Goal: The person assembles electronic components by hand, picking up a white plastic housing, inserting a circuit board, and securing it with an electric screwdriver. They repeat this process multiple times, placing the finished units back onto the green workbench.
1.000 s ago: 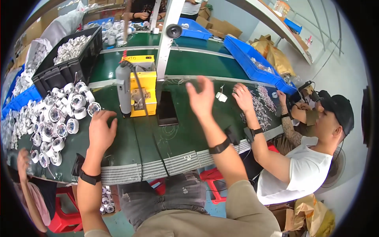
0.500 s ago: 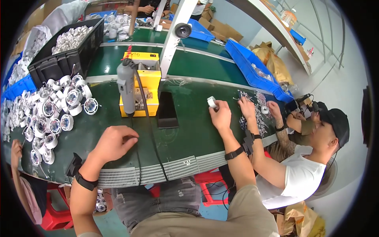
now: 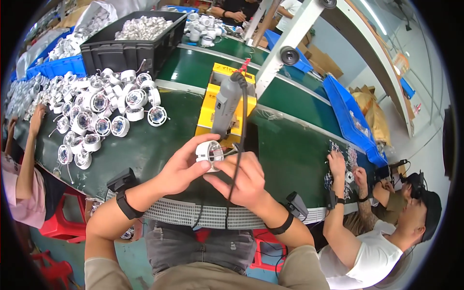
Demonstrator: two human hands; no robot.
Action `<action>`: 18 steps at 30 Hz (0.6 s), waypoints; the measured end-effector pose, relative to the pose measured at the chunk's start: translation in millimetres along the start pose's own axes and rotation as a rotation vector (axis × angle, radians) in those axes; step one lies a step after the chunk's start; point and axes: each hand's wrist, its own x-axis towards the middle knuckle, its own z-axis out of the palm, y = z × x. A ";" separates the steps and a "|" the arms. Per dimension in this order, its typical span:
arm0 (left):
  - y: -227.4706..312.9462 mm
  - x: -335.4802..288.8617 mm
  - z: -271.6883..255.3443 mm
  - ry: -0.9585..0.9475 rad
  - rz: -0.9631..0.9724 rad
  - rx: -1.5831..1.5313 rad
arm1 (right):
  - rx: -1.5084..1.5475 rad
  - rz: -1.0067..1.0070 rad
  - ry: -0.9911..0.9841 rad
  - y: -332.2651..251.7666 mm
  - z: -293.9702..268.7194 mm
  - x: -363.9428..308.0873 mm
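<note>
Over the near middle of the bench, my left hand (image 3: 181, 166) grips a white round plastic housing (image 3: 203, 151) from its left side, thumb on the front. The housing is tilted, its hollow facing right, with thin wires (image 3: 231, 150) sticking out. My right hand (image 3: 244, 179) has its fingertips closed on the right rim of the housing; what else they may pinch is hidden. Just behind my hands hangs a grey electric screwdriver (image 3: 226, 106), its black cable (image 3: 238, 164) passing in front of my right hand. A yellow machine (image 3: 205, 108) stands behind the screwdriver.
White round housings (image 3: 99, 103) with circuit boards are heaped at the left, beside a black crate (image 3: 116, 55) of small white parts. A blue tray (image 3: 348, 116) stands at the right. Co-workers sit at both sides; one at the right handles wired parts (image 3: 333, 145).
My right hand has brought the white housing from the right to the middle. My left hand, empty before, now grips it too. The view has turned to the right.
</note>
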 end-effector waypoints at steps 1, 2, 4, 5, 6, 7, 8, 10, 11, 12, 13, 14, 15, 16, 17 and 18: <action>-0.7 0.7 -2.5 -0.010 0.023 -0.062 | -0.021 -0.008 0.021 3.2 -4.8 -1.9; 0.5 1.4 -3.8 -0.003 0.027 -0.058 | -0.043 -0.015 0.042 6.7 -9.1 -2.4; 2.8 2.4 -4.9 0.004 -0.024 -0.173 | 0.004 0.081 0.022 18.4 -14.7 2.5; 4.7 2.2 -5.1 0.009 -0.027 -0.173 | 0.055 0.136 -0.012 22.5 -17.2 3.6; 7.2 1.9 -5.0 0.000 -0.036 -0.175 | 0.106 0.193 -0.046 25.7 -19.5 3.2; 8.7 2.5 -4.8 -0.012 -0.045 -0.177 | 0.107 0.197 -0.046 31.6 -21.3 -2.6; 8.8 3.4 -5.9 -0.011 -0.050 -0.178 | 0.192 0.177 -0.055 40.3 -21.1 -12.2; 8.4 4.1 -9.2 -0.052 -0.021 -0.122 | 0.280 0.167 -0.063 38.5 -22.6 -18.5; 8.8 3.6 -11.3 -0.048 -0.028 -0.121 | 0.539 0.431 -0.042 28.1 -24.1 -14.4; 9.4 2.9 -12.9 -0.050 -0.012 -0.084 | 0.796 0.696 -0.019 21.7 -23.3 -12.2; 8.7 3.8 -12.5 -0.059 0.006 -0.049 | 1.010 0.814 -0.019 21.2 -22.6 -13.1; 5.6 4.0 -12.0 -0.062 0.000 -0.050 | 1.009 0.819 -0.013 20.8 -19.5 -14.4; 0.8 3.8 -11.7 -0.060 0.009 -0.086 | 1.054 0.845 -0.058 20.4 -15.1 -16.0; -2.1 3.1 -11.9 -0.053 0.017 -0.121 | 1.103 0.870 -0.105 20.1 -11.7 -16.8; -3.2 2.7 -12.0 -0.054 0.013 -0.120 | 1.071 0.861 -0.139 18.5 -11.8 -15.4; -3.9 2.4 -12.2 -0.032 0.016 -0.120 | 1.072 0.863 -0.136 15.5 -11.7 -13.5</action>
